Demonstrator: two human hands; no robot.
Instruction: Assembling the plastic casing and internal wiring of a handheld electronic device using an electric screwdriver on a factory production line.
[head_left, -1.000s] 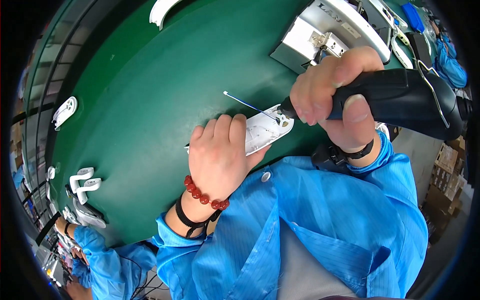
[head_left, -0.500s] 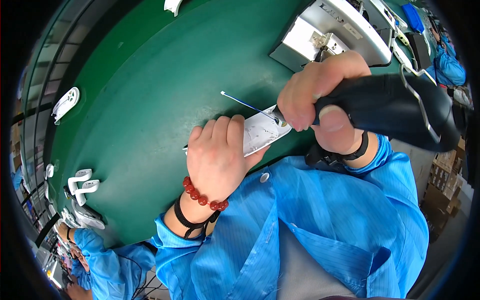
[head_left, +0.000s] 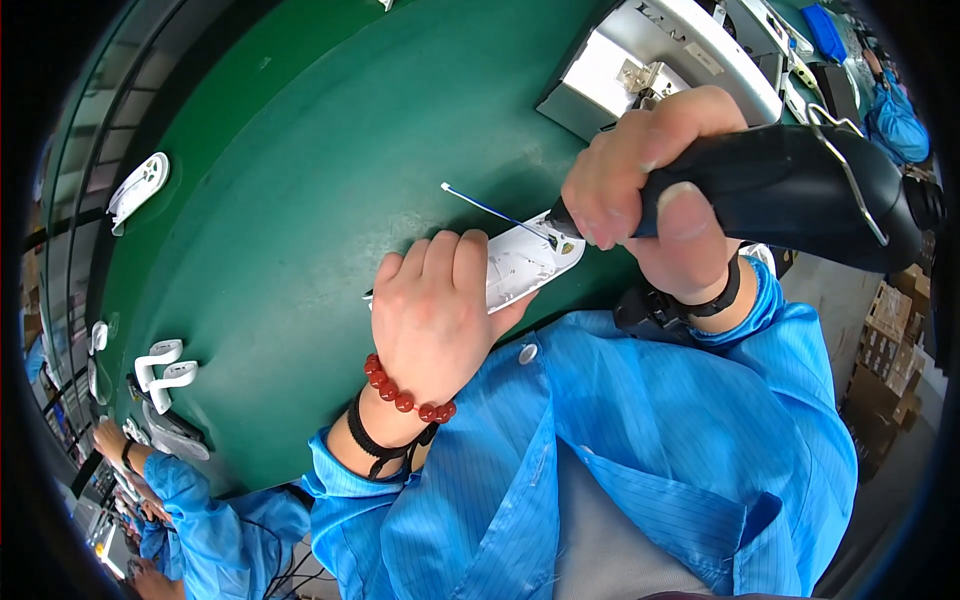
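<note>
Right hand [head_left: 645, 160] wrapped round black driver [head_left: 790, 190], nose at right end of white shell [head_left: 518, 264]; left hand [head_left: 430, 300] clamps left end on green table [head_left: 300, 200]. Risk: tilted driver could slip, nick blue cable [head_left: 488, 208].

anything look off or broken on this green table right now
Nothing looks spilled or clearly broken. The one thing that stands out is the thin cable: its free end pokes out past the edge of the white shell over the green table, instead of lying inside. Dark marks inside the shell are too small to identify.
</note>
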